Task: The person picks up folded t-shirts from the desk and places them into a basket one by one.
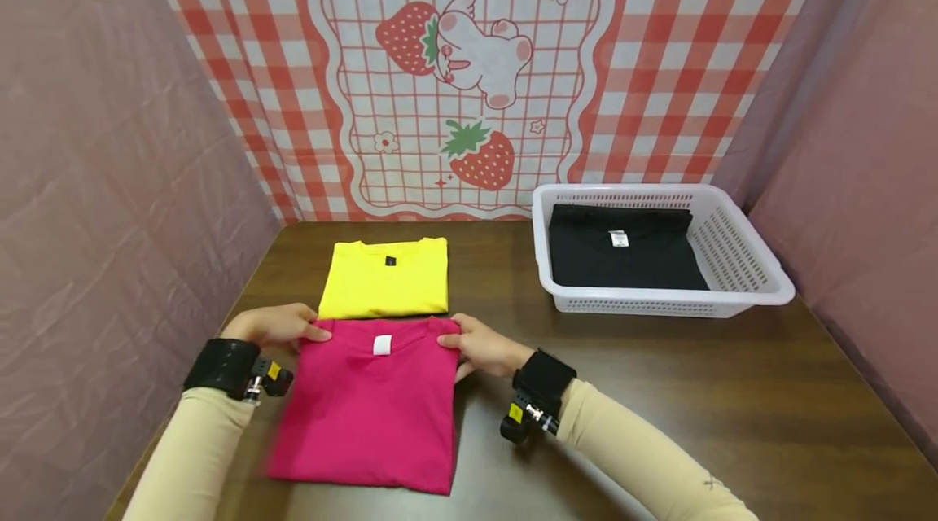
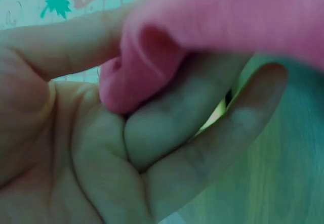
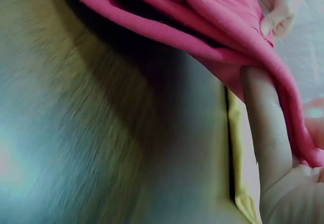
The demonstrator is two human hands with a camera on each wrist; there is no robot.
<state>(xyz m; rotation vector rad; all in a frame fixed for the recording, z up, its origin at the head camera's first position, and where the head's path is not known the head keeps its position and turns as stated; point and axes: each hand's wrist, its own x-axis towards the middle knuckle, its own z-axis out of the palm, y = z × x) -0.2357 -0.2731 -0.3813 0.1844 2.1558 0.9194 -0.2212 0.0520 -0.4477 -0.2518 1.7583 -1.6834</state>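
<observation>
A folded magenta T-shirt (image 1: 374,415) with a white neck label hangs between both hands, collar side away from me. Its top left corner is pinched by my left hand (image 1: 282,325), thumb on top and fingers beneath; in the left wrist view the bunched cloth (image 2: 147,67) sits between thumb and fingers. My right hand (image 1: 487,343) grips the top right corner the same way. The right wrist view shows the shirt's layered side edge (image 3: 202,27) raised off the table. Just beyond its collar lies a folded yellow T-shirt (image 1: 384,285), its near edge by the magenta one.
At the back right of the brown wooden table (image 1: 623,391) stands a white plastic basket (image 1: 755,281) holding a folded black T-shirt (image 1: 623,256). A strawberry-print checked cloth (image 1: 469,98) hangs behind the table, and pinkish drapes (image 1: 124,179) flank both sides.
</observation>
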